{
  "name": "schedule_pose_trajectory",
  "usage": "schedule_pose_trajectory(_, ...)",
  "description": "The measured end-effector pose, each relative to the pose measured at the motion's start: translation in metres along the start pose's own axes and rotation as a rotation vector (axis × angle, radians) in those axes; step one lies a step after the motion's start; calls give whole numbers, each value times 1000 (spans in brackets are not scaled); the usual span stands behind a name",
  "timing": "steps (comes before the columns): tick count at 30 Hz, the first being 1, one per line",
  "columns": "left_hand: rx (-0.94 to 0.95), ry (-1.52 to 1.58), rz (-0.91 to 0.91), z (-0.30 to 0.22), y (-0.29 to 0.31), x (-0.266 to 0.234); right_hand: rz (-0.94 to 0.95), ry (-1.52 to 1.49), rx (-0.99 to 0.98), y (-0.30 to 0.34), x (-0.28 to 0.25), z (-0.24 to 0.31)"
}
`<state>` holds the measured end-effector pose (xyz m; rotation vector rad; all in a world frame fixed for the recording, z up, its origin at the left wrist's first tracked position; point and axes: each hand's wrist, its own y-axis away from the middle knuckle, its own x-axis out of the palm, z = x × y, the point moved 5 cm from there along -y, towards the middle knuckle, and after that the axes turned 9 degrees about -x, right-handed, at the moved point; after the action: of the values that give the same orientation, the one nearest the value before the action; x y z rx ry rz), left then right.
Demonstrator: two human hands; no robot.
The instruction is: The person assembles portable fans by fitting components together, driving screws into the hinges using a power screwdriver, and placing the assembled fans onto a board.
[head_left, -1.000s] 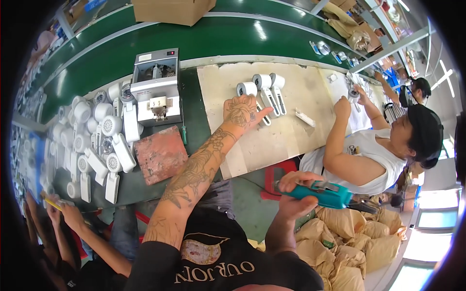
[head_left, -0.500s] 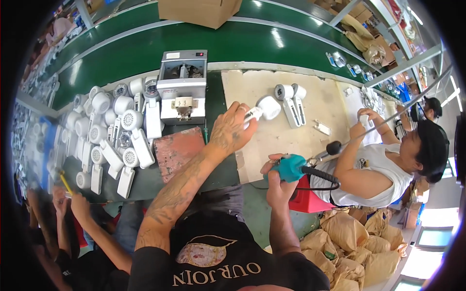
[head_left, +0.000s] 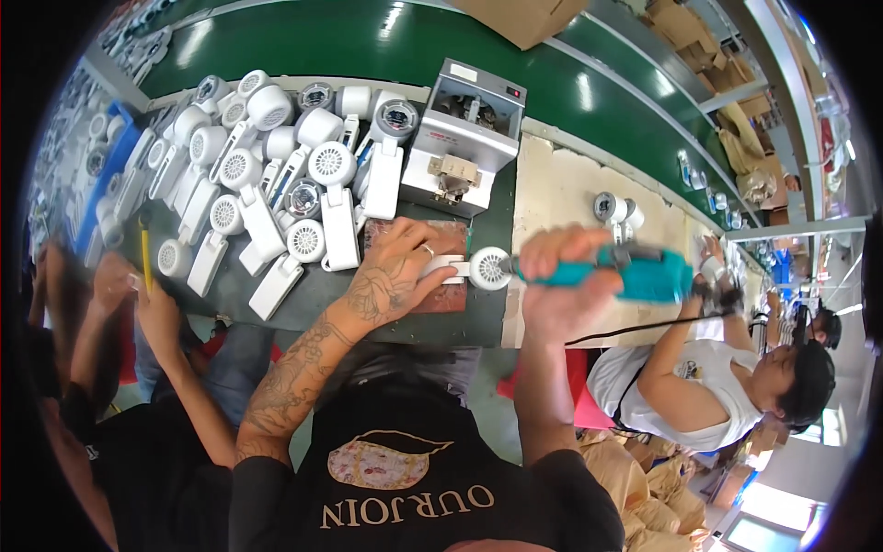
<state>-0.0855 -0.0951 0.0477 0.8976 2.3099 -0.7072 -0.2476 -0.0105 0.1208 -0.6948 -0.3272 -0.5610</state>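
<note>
My left hand (head_left: 391,271) is closed round the handle of a small white handheld fan (head_left: 487,268), holding it flat over a worn reddish pad (head_left: 449,299). The fan's round slotted head points right, just past the pad's edge. In my right hand (head_left: 568,290) is a teal electric screwdriver (head_left: 658,276), gripped level with its tip against or very near the fan head; the fingers partly cover the tip. A grey screw-feeder machine (head_left: 464,138) stands just beyond the pad.
Many similar white fans (head_left: 267,221) lie heaped on the left of the bench. Two more stand on the cardboard sheet (head_left: 552,193) at right. A co-worker (head_left: 708,386) sits at the right; another person's hands (head_left: 152,304) hold a yellow-handled tool at the left.
My left hand has brought the fan from over the cardboard back to the reddish pad. The screwdriver has swung level and its tip has come to the fan head. The view has turned left.
</note>
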Motion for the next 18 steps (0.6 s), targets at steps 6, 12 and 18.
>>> schedule_pose_trajectory(6, 111, -105, -62, 0, 10, 2, 74, 239, -28, -39, 40, -68)
schedule_pose_trajectory(12, 46, -111, -87, 3, 3, 5, 187, 284, -142, -42, 41, -92)
schedule_pose_trajectory(18, 23, -105, -100, 8, 1, 4, 130, 290, -20, -38, 42, -97)
